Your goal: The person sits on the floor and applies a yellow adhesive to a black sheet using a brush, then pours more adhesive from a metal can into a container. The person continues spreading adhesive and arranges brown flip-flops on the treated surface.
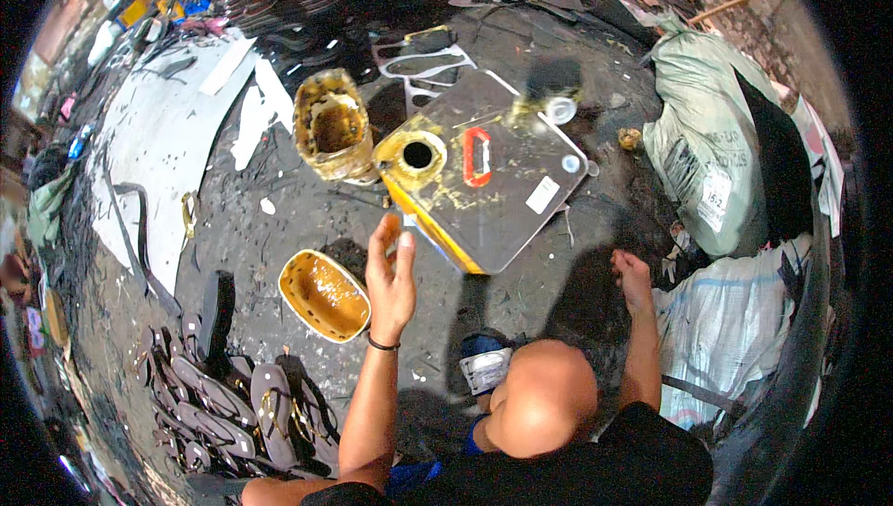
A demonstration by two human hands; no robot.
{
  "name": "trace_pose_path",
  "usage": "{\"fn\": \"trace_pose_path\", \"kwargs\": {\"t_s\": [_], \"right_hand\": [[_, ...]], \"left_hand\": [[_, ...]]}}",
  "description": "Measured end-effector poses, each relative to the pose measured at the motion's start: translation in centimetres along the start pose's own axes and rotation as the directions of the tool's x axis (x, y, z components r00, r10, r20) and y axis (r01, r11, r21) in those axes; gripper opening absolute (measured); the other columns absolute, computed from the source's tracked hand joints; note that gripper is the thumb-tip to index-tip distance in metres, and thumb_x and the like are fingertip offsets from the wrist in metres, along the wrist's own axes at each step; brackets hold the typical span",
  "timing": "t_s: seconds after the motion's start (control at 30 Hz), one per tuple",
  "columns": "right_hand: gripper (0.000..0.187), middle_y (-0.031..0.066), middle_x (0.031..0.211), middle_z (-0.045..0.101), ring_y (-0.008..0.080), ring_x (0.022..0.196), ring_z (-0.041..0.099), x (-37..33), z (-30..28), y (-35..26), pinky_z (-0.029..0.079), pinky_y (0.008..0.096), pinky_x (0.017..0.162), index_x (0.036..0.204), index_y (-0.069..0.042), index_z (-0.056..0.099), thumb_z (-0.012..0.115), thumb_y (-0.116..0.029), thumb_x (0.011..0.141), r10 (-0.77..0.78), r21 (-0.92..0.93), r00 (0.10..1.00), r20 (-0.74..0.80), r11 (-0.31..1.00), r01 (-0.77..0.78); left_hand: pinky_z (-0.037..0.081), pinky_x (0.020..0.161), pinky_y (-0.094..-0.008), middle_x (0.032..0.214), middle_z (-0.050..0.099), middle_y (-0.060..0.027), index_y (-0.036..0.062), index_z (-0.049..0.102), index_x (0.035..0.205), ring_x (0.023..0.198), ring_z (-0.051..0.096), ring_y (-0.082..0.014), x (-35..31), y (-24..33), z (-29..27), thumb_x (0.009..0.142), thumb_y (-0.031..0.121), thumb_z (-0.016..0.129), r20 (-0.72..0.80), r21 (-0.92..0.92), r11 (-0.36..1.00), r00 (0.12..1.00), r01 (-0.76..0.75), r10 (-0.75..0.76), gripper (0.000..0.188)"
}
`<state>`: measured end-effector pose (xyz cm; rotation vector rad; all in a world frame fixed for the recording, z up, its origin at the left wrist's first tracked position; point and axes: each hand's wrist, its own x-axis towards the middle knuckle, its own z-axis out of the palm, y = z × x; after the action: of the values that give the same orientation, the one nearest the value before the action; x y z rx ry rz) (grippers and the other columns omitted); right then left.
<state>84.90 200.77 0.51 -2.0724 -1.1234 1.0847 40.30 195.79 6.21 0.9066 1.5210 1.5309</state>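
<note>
My left hand is raised over the floor with its fingers stretched apart, and nothing shows in it. Beside it sits a shallow oval tub with sticky amber stuff inside. Just beyond the fingertips stands a square metal can, smeared yellow, with a red handle and a round open hole. A crusted, yellow-stained pot touches or nearly touches its left side. Farther right, my right hand hovers above the floor, its fingers curled inward; what they hold, if anything, is hidden.
Several dark flip-flops lie piled at the lower left. Pale sheets cover the floor at far left. Stuffed sacks line the right side. A cut-out sheet and a dark tin are behind the can.
</note>
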Motion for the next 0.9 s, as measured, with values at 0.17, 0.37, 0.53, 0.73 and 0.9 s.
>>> {"fn": "trace_pose_path", "kwargs": {"t_s": [0.17,0.37,0.53,0.73,0.9], "right_hand": [[0.064,0.0164,0.137,0.050,0.0282,0.122,0.050,3.8,5.9,-9.9,0.036,0.0402,0.102,0.139,-0.005,0.042,0.032,-0.054,0.098,-0.385,0.550,0.922,-0.050,0.760,0.347],[0.080,0.0059,0.131,0.052,0.0210,0.124,0.042,7.5,15.5,-12.8,0.024,0.0357,0.109,0.129,-0.005,0.052,0.031,-0.072,0.090,-0.261,0.826,0.964,-0.047,0.533,0.185],[0.076,0.0027,0.136,0.048,0.0193,0.124,0.042,10.2,16.2,-10.2,0.026,0.0323,0.108,0.132,-0.005,0.049,0.032,-0.067,0.093,-0.296,0.865,0.955,-0.038,0.468,0.179],[0.073,0.0021,0.137,0.048,0.0188,0.125,0.043,9.4,18.2,-11.6,0.027,0.0328,0.108,0.135,-0.005,0.046,0.033,-0.064,0.094,-0.275,0.887,0.961,-0.015,0.439,0.140],[0.070,0.0020,0.128,0.055,0.0185,0.118,0.050,10.8,15.9,-10.2,0.035,0.0328,0.104,0.131,-0.007,0.050,0.033,-0.064,0.094,-0.273,0.870,0.961,-0.029,0.467,0.159]], "left_hand": [[0.027,0.111,-0.0360,0.152,0.024,-0.0161,-0.0016,0.017,0.148,0.138,0.029,-0.0251,0.1,-0.2,4.4,0.098,0.027,0.052,0.062,-0.148,0.979,0.990,0.137,-0.129,0.067],[0.019,0.114,-0.0414,0.152,0.018,-0.0245,-0.0081,0.016,0.145,0.140,0.022,-0.0341,0.4,-0.5,7.3,0.087,0.029,0.068,-0.233,0.148,0.989,0.971,-0.028,0.062,0.086],[0.020,0.113,-0.0470,0.152,0.019,-0.0212,-0.0025,0.014,0.147,0.138,0.024,-0.0415,8.9,6.5,8.4,0.070,0.016,0.078,0.199,0.713,0.432,0.750,-0.552,0.630,0.102],[0.049,0.082,-0.0437,0.091,0.069,-0.0176,0.0070,0.066,0.108,0.087,0.067,-0.0321,18.6,10.9,8.3,0.080,0.031,0.071,0.502,0.594,0.533,0.795,-0.603,0.341,0.038],[0.055,0.071,-0.0338,0.079,0.069,-0.0118,-0.0002,0.063,0.098,0.072,0.070,-0.0194,13.1,12.6,1.7,0.095,0.018,0.055,-0.018,0.370,0.820,0.879,-0.437,0.477,0.020]]}}
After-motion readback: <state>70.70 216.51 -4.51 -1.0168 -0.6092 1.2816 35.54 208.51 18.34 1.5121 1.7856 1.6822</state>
